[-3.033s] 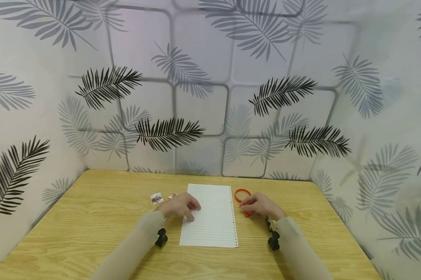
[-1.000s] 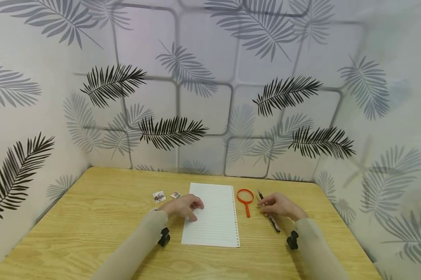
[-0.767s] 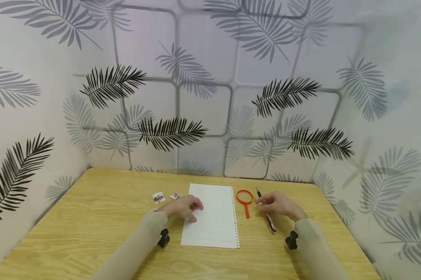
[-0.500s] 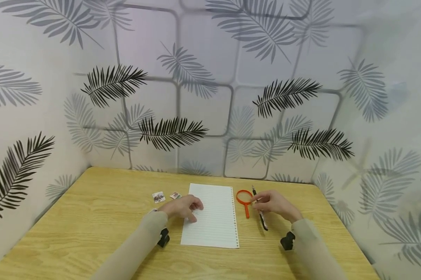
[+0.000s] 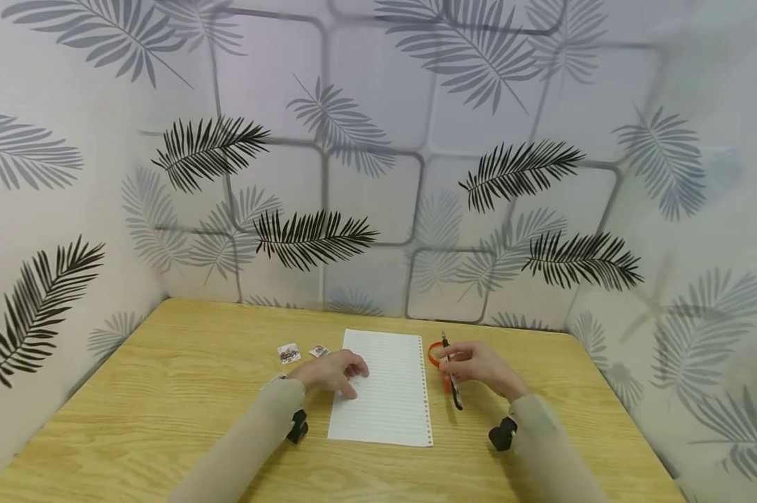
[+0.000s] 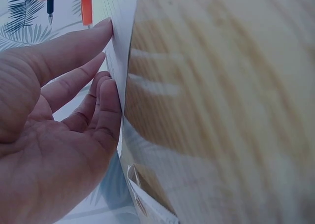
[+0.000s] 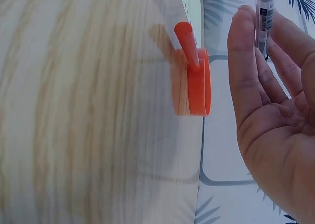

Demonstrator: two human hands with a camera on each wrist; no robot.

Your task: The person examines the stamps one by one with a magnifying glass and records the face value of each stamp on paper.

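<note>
A lined sheet of paper (image 5: 383, 391) with a perforated right edge lies on the table. The left hand (image 5: 329, 372), fingers loosely bent, rests on its left edge; the left wrist view shows the fingertips (image 6: 109, 24) touching the sheet. The right hand (image 5: 472, 365) pinches a black and clear pen (image 5: 456, 396) between thumb and fingers, raised off the table. Behind that pen, a red magnifying glass (image 5: 435, 355) lies right of the sheet, partly covered by the hand; the right wrist view shows its handle (image 7: 185, 39) below the hand (image 7: 280, 111).
Two small printed cards lie left of the sheet, one farther left (image 5: 289, 353) and one (image 5: 319, 351) near the left hand. Another pale piece (image 5: 280, 377) shows partly beside the left wrist. Behind the wooden table (image 5: 164, 391) stands a leaf-patterned backdrop (image 5: 365, 279).
The right hand has moved from the magnifying glass to the pen, taken hold of it, and brought it back left over the magnifying glass. The left hand has stayed on the sheet.
</note>
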